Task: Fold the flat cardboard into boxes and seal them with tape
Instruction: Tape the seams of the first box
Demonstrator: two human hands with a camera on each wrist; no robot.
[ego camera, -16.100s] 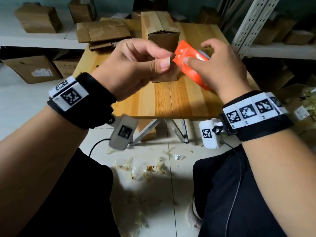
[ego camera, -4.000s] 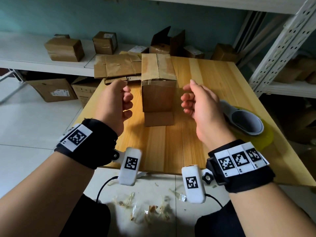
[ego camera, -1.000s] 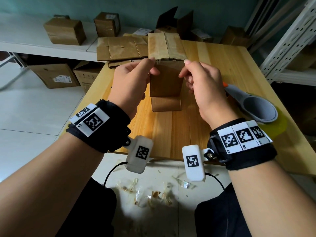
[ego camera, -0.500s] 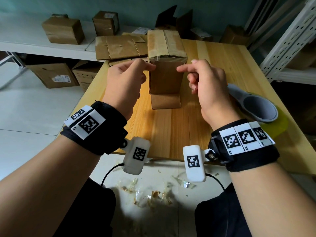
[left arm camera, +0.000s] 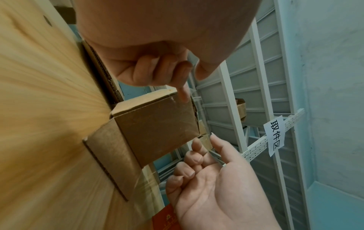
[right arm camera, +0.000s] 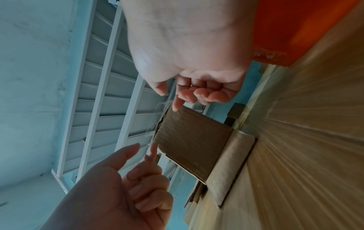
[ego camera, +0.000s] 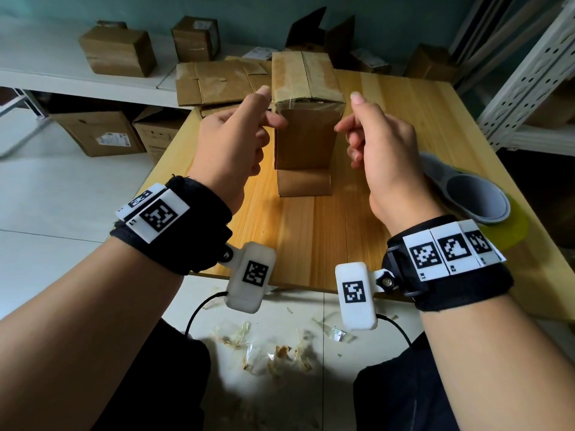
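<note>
Setting: teal-walled storeroom; wooden worktop [ego camera: 389,169]; white perforated metal racking [ego camera: 529,79] at right.
Task item: one cardboard box [ego camera: 306,119], upright mid-worktop between both hands, top seam taped, tape ends sticking out loose past both upper corners; one bottom flap [ego camera: 303,183] lies flat toward the viewer.
Left hand [ego camera: 231,144]: holds nothing; fingers curled, forefinger out, its tip at the box's upper left corner.
Right hand [ego camera: 378,144]: holds nothing; fingers curled, forefinger out, tip close to the upper right corner; contact not clear.
Tape dispenser [ego camera: 466,191]: one, grey with orange body, on worktop right of box, partly hidden by right wrist.
Flat cardboard [ego camera: 214,79]: stack behind box, count unclear.
Other boxes: two on white shelf [ego camera: 46,79], two below it, several at rear.
Writing: paper sign [left arm camera: 274,137] on racking, "取件区".
Floor [ego camera: 273,353]: tape scraps.
</note>
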